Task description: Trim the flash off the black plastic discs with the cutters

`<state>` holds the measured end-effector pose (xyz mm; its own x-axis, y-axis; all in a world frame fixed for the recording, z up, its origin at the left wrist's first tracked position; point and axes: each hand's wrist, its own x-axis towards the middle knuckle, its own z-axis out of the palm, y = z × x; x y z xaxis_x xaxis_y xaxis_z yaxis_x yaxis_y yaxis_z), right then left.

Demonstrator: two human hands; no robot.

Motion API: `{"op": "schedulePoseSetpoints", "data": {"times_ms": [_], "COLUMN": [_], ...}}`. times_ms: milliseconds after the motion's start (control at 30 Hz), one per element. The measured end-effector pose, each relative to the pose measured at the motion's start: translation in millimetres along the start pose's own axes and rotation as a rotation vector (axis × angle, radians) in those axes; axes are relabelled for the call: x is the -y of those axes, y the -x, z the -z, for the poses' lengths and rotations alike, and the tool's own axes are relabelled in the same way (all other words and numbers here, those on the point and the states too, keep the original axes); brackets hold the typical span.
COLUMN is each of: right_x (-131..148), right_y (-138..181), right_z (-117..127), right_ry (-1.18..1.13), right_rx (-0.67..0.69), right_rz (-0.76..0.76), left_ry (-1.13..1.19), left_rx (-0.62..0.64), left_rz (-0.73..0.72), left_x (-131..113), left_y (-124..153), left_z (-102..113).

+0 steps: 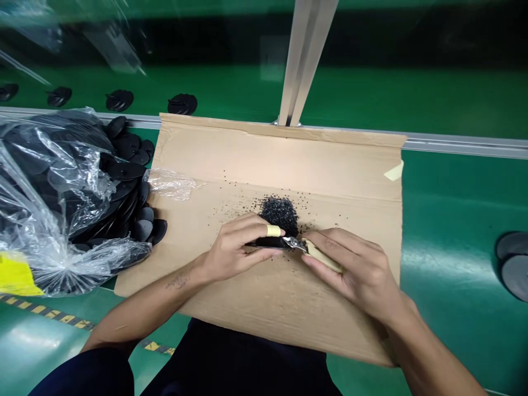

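My left hand [235, 248] is closed round a flat black plastic part [267, 242], held edge-on over a sheet of cardboard [264, 308]. One finger wears a band of tan tape. My right hand [355, 270] grips a small knife [318, 255] with a tape-wrapped handle. Its metal blade touches the right end of the black part. Just behind the hands lies a heap of black shavings [279, 211], with loose specks scattered round it.
A clear plastic bag [53, 192] full of black oval parts lies at the left, spilling onto the cardboard. More black parts [182, 103] ride the green belt behind a metal rail [466, 144]. Two grey discs [513, 264] sit at the right edge. A metal post [305, 55] rises behind.
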<state>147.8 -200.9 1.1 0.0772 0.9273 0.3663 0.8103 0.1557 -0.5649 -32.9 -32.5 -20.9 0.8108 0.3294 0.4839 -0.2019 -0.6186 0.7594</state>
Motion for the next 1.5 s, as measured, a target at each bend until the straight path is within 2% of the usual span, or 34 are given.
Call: {"op": "schedulePoseSetpoints", "data": {"times_ms": [133,233,367,467,533,633,800,867,967,1100,1200,1300,1400,1500], "right_x": [3.3,3.4,0.5,-0.2,0.5,2.4,8.2,10.8,13.3,16.2,17.3,11.9,1.0,-7.6], "right_y": [-1.9,-3.2,-1.9,-1.2,-2.0,-4.3,-4.9,-3.3,0.0,4.0,5.2,3.8,0.8,-0.3], "right_z": [-1.4,-2.9,-5.7,-5.3,-2.3,3.4,-2.7,-9.3,-15.4,-15.4,-12.3,-6.2,-0.2,0.9], "right_ry": [-0.126,-0.196,-0.103,-0.047,-0.072,-0.14,-0.278,-0.318,-0.262,-0.048,-0.158,-0.268,-0.134,-0.037], "right_rx": [0.03,0.028,0.012,0.022,0.036,0.042,-0.038,-0.08,-0.139,-0.158,-0.118,-0.168,-0.233,-0.187], "right_rz": [-0.089,-0.124,-0.119,-0.105,-0.124,-0.178,-0.257,-0.225,-0.1,0.125,0.147,0.033,-0.071,-0.038], "left_ry": [-0.158,-0.196,-0.197,-0.248,-0.292,-0.295,-0.033,0.062,0.073,-0.178,-0.279,-0.158,0.025,0.164], "left_rx": [0.022,0.029,0.025,0.07,0.066,-0.025,-0.115,-0.111,-0.081,0.065,0.135,0.102,0.022,-0.024], "left_rz": [-0.096,-0.111,-0.116,-0.134,-0.119,-0.062,0.073,0.102,0.047,-0.084,-0.108,-0.042,0.048,0.106], "left_x": [0.6,1.1,0.1,-0.1,0.3,-0.4,-7.6,-10.0,-8.9,-1.8,1.0,-0.1,-2.9,-4.7], "left_y": [1.0,1.6,1.5,2.3,2.8,2.2,0.2,1.0,3.5,7.3,8.9,7.9,5.5,4.8], "left_z": [2.5,3.7,3.2,1.6,1.0,1.1,-1.5,-3.8,-5.7,-5.6,-6.1,-5.7,-3.6,-2.1]}}
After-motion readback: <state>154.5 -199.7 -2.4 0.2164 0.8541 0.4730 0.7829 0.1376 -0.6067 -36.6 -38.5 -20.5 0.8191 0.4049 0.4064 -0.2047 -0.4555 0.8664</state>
